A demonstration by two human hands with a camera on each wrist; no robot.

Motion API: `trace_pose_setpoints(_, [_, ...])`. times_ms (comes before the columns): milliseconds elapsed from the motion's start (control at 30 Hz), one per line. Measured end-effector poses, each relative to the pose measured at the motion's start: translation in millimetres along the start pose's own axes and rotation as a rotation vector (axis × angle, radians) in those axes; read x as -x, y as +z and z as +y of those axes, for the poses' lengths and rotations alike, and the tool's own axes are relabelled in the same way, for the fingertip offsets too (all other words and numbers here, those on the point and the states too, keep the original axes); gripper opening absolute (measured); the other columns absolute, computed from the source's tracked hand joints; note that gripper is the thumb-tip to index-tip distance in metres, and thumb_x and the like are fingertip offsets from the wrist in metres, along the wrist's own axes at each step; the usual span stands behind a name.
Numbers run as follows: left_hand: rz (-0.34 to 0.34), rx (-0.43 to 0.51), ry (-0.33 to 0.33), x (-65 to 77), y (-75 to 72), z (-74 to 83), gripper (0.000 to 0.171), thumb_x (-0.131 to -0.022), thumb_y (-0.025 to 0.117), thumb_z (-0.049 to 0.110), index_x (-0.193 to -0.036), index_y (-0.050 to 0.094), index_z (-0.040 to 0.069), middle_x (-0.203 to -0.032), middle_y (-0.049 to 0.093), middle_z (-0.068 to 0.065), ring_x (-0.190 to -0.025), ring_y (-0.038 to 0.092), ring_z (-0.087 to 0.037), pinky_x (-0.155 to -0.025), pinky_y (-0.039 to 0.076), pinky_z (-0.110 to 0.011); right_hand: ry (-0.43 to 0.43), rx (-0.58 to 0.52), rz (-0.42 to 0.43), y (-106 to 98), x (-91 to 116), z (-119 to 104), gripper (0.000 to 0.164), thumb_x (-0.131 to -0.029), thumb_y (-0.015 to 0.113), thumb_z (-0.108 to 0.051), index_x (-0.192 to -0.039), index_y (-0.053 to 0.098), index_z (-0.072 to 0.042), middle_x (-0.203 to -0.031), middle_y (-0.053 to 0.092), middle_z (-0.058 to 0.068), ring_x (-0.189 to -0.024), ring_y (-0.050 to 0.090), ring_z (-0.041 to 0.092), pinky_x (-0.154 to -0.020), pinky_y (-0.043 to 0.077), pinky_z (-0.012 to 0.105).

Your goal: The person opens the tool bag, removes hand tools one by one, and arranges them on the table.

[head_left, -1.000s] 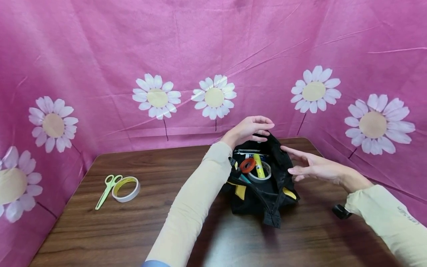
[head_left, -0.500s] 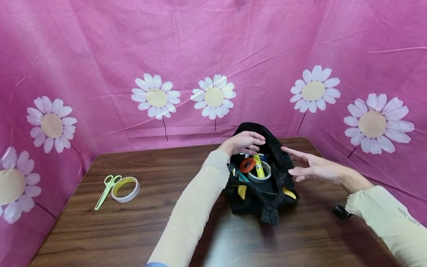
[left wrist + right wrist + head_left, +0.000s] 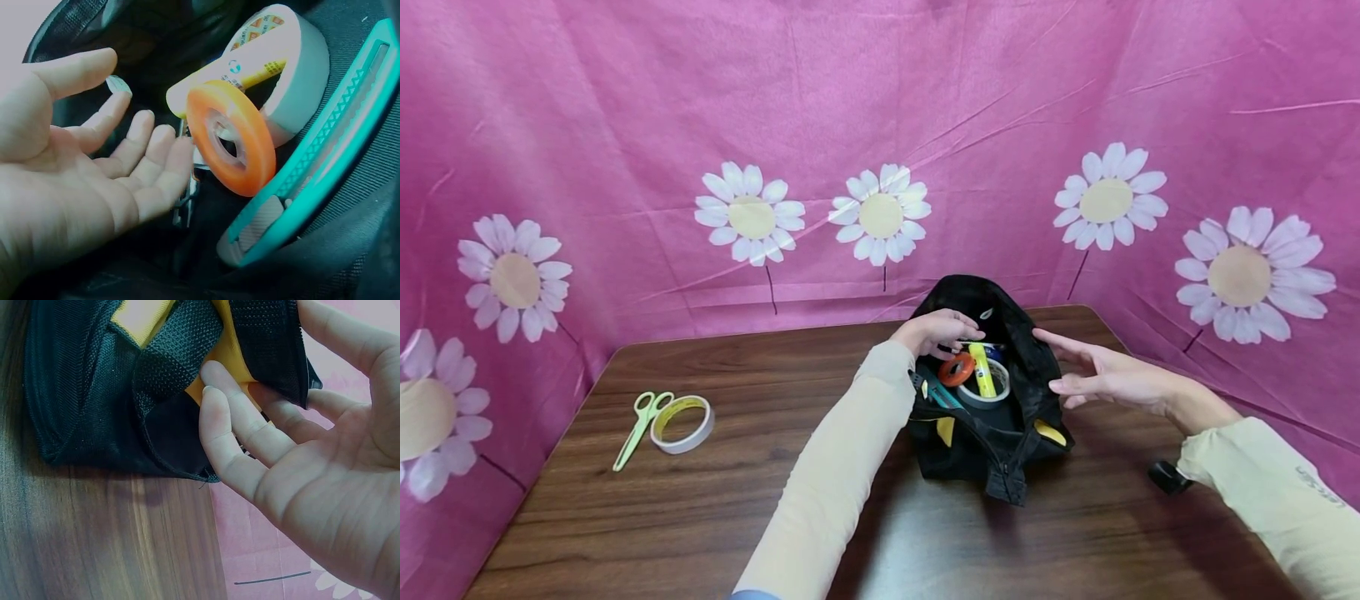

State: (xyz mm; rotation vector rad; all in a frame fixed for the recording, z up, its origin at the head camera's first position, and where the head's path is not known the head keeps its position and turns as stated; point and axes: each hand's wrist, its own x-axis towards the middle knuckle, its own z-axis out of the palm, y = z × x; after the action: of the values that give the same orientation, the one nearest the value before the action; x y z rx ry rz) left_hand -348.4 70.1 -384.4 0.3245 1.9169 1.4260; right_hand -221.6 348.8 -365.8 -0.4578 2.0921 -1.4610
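A black fabric bag (image 3: 955, 467) with yellow patches stands with its mouth wide. My left hand (image 3: 936, 333) is inside its left part, palm up and fingers loosely bent, holding nothing in the left wrist view. Just beyond those fingertips lie an orange tape roll (image 3: 259, 147), a yellow glue stick (image 3: 197, 87), a white tape roll (image 3: 306, 81) and a teal utility knife (image 3: 325, 137). Small metal pieces (image 3: 183, 212) show partly beneath the orange roll. My right hand (image 3: 1108, 379) touches the bag's right side with relaxed fingers, some lying against the yellow fabric (image 3: 228, 347) near a black strap.
Green scissors (image 3: 638, 429) lie on the brown wooden table (image 3: 715, 517) at the left, beside another white tape roll (image 3: 700, 433) with a yellow inside. A pink cloth (image 3: 880, 83) with white flowers hangs behind the table. A black wrist device (image 3: 1168, 477) sits under the right sleeve.
My left hand has come down from the bag's far rim into its left part, and the bag's back flap now shows upright. My right hand stays at the bag's side.
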Motion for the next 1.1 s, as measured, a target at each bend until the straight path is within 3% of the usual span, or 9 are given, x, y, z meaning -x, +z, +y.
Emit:
trace_pose_setpoints(133, [-0.005,0.02,-0.042,1.4,-3.7,-4.7,0.035,-0.101,0.065,0.02,-0.133,0.061,0.005,-0.113,0.063,-0.007,-0.082,0.049,-0.02,-0.106,0.047,-0.051,0.003,0.006,-0.003,0.7,-1.9,-0.7,0.082,-0.103,0.057,-0.009,-0.165,0.005,-0.023,-0.165,0.003,0.024,-0.132,0.047,0.02,-0.098,0.054,0.046])
trace_pose_setpoints(233, [-0.012,0.018,-0.052,2.0,-6.0,-8.2,0.03,-0.102,0.064,0.02,-0.128,0.064,0.005,-0.101,0.06,-0.005,-0.076,0.047,-0.018,-0.107,0.047,-0.051,0.005,0.004,-0.006,0.8,-3.4,-1.0,0.082,-0.103,0.057,-0.009,-0.165,0.005,-0.023,-0.165,0.002,0.024,-0.132,0.047,0.018,-0.099,0.053,0.048])
trace_pose_setpoints(333, [-0.012,-0.01,-0.052,2.6,-7.7,-11.7,0.029,-0.102,0.063,0.02,-0.128,0.064,0.006,-0.108,0.06,-0.008,-0.084,0.052,-0.02,-0.107,0.046,-0.05,0.003,0.001,-0.011,1.1,-4.9,-1.3,0.082,-0.103,0.057,-0.008,-0.165,0.005,-0.023,-0.165,0.002,0.024,-0.131,0.048,0.016,-0.099,0.053,0.049])
trace_pose_setpoints(433, [-0.001,-0.036,-0.064,3.7,-8.3,-14.3,0.031,-0.102,0.063,0.021,-0.13,0.064,0.008,-0.13,0.059,-0.01,-0.106,0.057,-0.023,-0.107,0.046,-0.048,0.003,0.005,-0.013,1.2,-5.7,-1.3,0.082,-0.103,0.058,-0.009,-0.165,0.005,-0.023,-0.165,0.002,0.025,-0.13,0.048,0.016,-0.099,0.053,0.049])
trace_pose_setpoints(600, [-0.004,-0.053,-0.079,4.9,-6.7,-16.3,0.03,-0.101,0.063,0.021,-0.128,0.067,0.008,-0.14,0.056,-0.012,-0.132,0.05,-0.032,-0.108,0.045,-0.048,0.009,0.017,-0.009,0.3,-4.3,-0.3,0.082,-0.103,0.058,-0.01,-0.165,0.005,-0.024,-0.165,0.0,0.024,-0.132,0.047,0.023,-0.098,0.054,0.047])
trace_pose_setpoints(733, [-0.02,-0.054,-0.085,5.4,-4.1,-16.7,0.027,-0.101,0.063,0.021,-0.123,0.069,0.008,-0.133,0.061,-0.01,-0.133,0.05,-0.032,-0.109,0.044,-0.049,0.005,0.014,-0.015,-0.8,-1.7,0.7,0.082,-0.103,0.057,-0.009,-0.165,0.005,-0.024,-0.165,0.002,0.024,-0.133,0.046,0.027,-0.097,0.054,0.046])
trace_pose_setpoints(933, [-0.029,-0.036,-0.108,7.1,-2.1,-17.5,0.022,-0.1,0.065,0.019,-0.117,0.069,0.005,-0.12,0.065,-0.005,-0.131,0.052,-0.032,-0.109,0.043,-0.052,-0.006,0.003,-0.032,-1.3,0.4,1.8,0.081,-0.104,0.055,-0.007,-0.165,0.004,-0.025,-0.164,0.003,0.025,-0.13,0.05,0.019,-0.097,0.054,0.047])
trace_pose_setpoints(1100, [-0.017,-0.059,-0.107,6.8,-2.8,-18.6,0.022,-0.099,0.066,0.02,-0.115,0.068,0.004,-0.119,0.065,-0.006,-0.127,0.054,-0.033,-0.106,0.047,-0.052,0.003,0.019,-0.027,-1.0,-0.6,3.1,0.081,-0.104,0.055,-0.007,-0.165,0.005,-0.028,-0.165,0.003,0.023,-0.131,0.049,0.024,-0.098,0.053,0.05])
